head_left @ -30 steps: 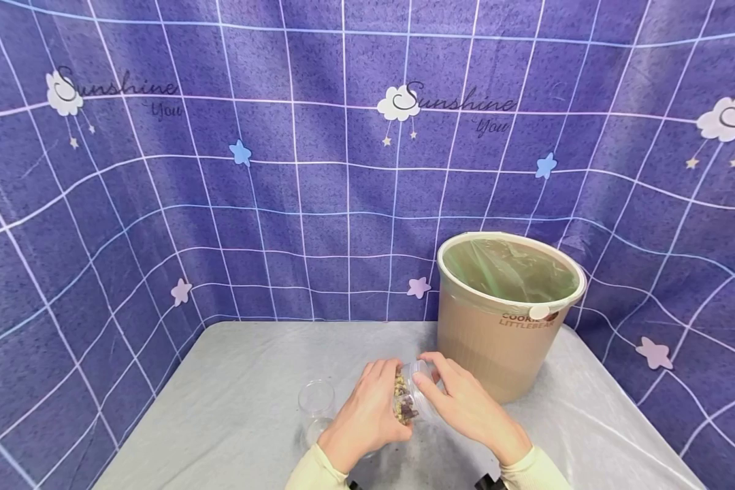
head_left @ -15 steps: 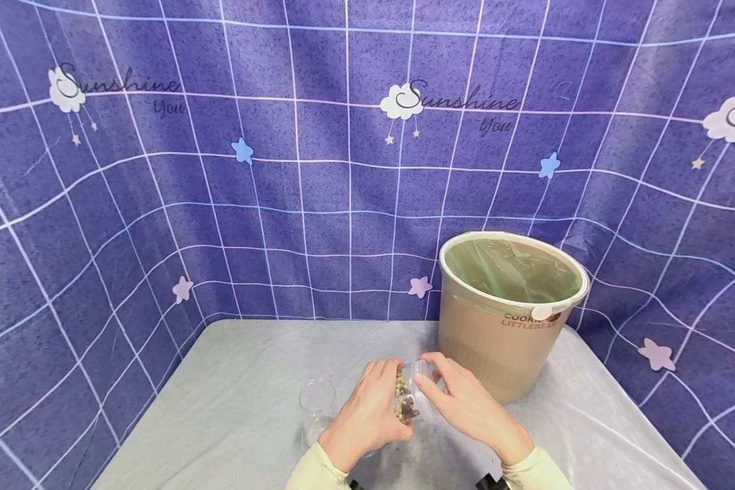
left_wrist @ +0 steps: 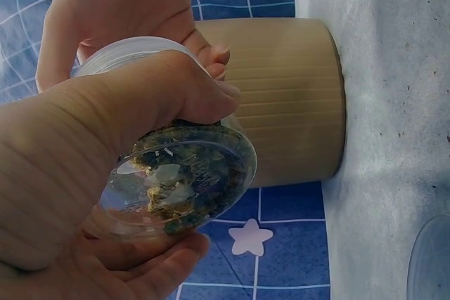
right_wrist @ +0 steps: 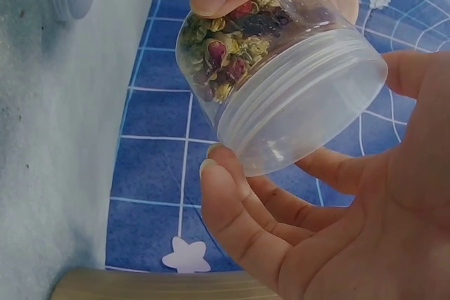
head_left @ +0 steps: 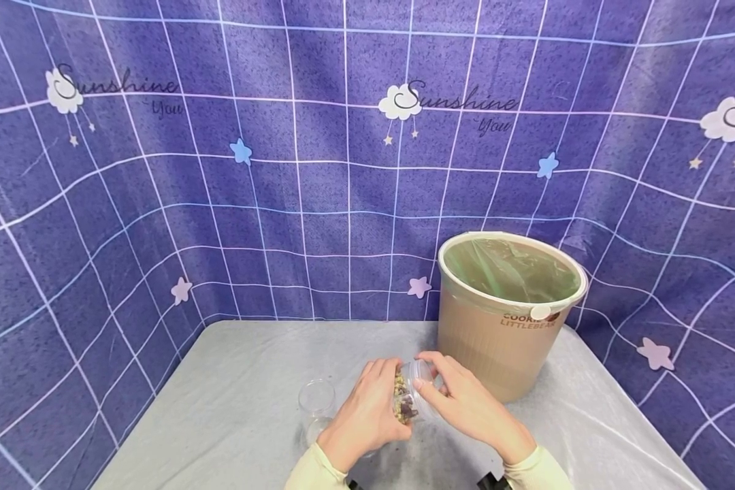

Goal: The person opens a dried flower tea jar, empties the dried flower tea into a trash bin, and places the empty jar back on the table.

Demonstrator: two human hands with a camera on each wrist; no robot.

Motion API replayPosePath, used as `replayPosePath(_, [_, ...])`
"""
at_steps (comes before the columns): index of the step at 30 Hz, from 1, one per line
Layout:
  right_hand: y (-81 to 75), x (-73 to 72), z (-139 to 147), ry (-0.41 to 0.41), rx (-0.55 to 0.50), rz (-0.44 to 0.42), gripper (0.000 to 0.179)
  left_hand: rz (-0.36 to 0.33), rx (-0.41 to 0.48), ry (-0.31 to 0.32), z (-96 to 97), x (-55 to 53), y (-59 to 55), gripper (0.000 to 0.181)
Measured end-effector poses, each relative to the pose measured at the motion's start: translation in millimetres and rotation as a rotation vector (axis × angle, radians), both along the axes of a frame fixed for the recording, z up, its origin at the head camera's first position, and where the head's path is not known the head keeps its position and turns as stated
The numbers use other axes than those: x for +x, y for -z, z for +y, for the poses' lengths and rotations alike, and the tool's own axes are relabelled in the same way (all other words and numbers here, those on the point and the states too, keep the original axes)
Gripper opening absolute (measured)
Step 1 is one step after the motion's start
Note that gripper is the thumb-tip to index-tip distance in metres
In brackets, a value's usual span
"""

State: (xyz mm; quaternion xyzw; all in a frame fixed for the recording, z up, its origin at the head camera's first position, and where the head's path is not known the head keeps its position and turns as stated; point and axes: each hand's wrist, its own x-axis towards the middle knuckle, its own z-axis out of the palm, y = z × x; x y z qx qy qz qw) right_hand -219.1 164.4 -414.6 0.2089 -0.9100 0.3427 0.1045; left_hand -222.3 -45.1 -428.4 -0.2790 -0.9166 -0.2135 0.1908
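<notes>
A clear plastic jar of dried flower buds lies tilted on its side above the table. My left hand grips its body, thumb on one side and fingers on the other. Yellowish and dark red buds show through the wall in the right wrist view. A translucent ridged lid covers the jar's mouth and faces right. My right hand holds the lid's rim between thumb and curled fingers. In the left wrist view the jar's base faces the camera, and the left thumb hides part of the wall.
A beige bin with a green liner bag stands at the right, behind my right hand. Clear round plasticware stands left of my left hand, partly hidden by it. A grey cloth covers the table; a blue patterned curtain hangs behind.
My right fingers and thumb have shifted slightly around the lid's rim. The left hand and the jar stay nearly in place.
</notes>
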Motion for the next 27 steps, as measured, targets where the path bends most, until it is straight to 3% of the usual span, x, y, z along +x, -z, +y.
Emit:
replayPosePath(9, [-0.8, 1.8, 3.5, -0.085, 0.004, 0.047, 0.048, -0.018, 0.007, -0.002, -0.3, 0.3, -1.0, 0.095])
replayPosePath(27, [-1.7, 0.5, 9.5, -0.202, -0.037, 0.095, 0.056, 0.026, 0.036, 0.021, -1.3, -1.0, 0.9, 0.093])
